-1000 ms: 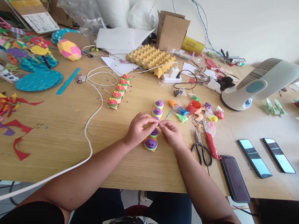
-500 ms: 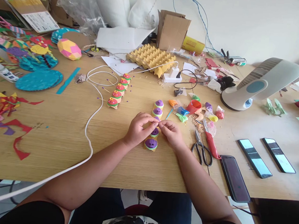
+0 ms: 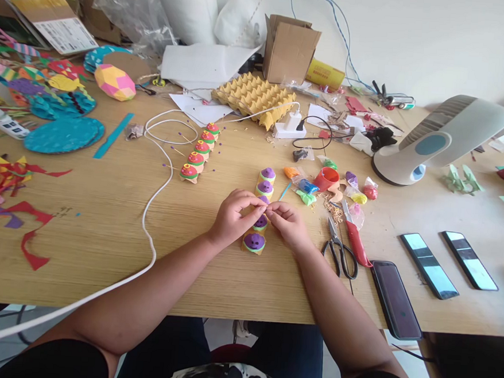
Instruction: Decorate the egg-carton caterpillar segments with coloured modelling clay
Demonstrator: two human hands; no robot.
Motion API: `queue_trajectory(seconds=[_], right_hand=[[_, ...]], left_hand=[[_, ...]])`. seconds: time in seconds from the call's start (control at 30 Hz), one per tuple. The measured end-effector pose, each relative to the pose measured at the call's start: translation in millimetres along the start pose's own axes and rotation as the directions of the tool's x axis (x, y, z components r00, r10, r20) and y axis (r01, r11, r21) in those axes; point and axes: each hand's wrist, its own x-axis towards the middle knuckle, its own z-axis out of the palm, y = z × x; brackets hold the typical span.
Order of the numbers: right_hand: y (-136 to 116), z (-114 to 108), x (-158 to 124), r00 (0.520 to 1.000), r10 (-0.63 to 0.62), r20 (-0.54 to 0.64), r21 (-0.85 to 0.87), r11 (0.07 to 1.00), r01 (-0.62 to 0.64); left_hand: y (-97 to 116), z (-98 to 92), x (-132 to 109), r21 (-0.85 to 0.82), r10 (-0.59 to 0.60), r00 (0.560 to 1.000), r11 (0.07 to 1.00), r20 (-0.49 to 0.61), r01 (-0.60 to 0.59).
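A row of purple-topped egg-carton cups [image 3: 254, 242] with green bands stands in front of me, and dark face-like marks show on some of them. Over the middle of this row, my left hand [image 3: 238, 215] and my right hand [image 3: 289, 221] meet at the fingertips. Both hands are closed in a pinch; whatever is between the fingers is too small to make out. Part of the row is hidden behind the fingers. Left of it stands a similar row with red tops and green bands [image 3: 196, 158], with purple-tipped sticks beside it.
Scissors [image 3: 339, 251], a red-handled knife [image 3: 358, 242] and phones [image 3: 396, 300] lie to the right. Bagged coloured clay [image 3: 308, 186] surrounds a red ring. A white cable [image 3: 148, 222] crosses on the left. Behind are a yellow egg tray [image 3: 252, 94] and a white fan [image 3: 436, 141].
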Motion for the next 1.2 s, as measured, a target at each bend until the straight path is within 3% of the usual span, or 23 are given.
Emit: queue_trajectory(seconds=[0.23,0.8,1.07,1.2], right_hand=[[-2,1,-1,1.000,-0.010,-0.022,-0.021,1.000,0.010],[4,-2,1,1.000,-0.007,-0.024,-0.039,0.999,0.006],[1,-5,4,0.986,-0.093,-0.140,-0.131,0.989,0.075],[1,-10,11,0.960,-0.182,-0.213,-0.243,0.961,0.129]], left_hand=[[0,-1.4,-1,-0.020,-0.053,0.999,0.998,0.012,0.054],[-1,1.5,0,0.003,0.023,1.000,1.000,-0.003,-0.023],[-4,-0.9,0,-0.094,-0.187,0.982,0.978,-0.002,0.186],[-10,-0.1,2,-0.206,-0.380,0.922,0.910,-0.071,0.360]])
